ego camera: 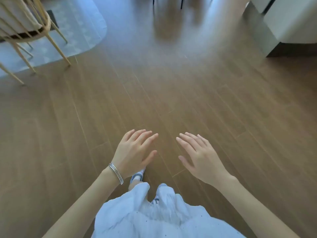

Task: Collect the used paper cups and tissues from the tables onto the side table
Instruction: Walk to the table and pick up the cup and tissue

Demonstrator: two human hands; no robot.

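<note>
I count two hands, both released, fingers spread, gripping nothing: left hand [133, 152] and right hand [200, 157] side by side over the floor [171, 93], well below-right of the one chair [20, 21]. One bracelet [116, 173] on the left wrist. One rug [82, 31] under the chair, one cabinet [291, 23] far right of it. Cups, tissues: can't tell where.

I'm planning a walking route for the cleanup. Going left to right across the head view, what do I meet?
From the left: wooden chair → left hand, open and holding nothing → right hand, also open and holding nothing → white cabinet.
</note>
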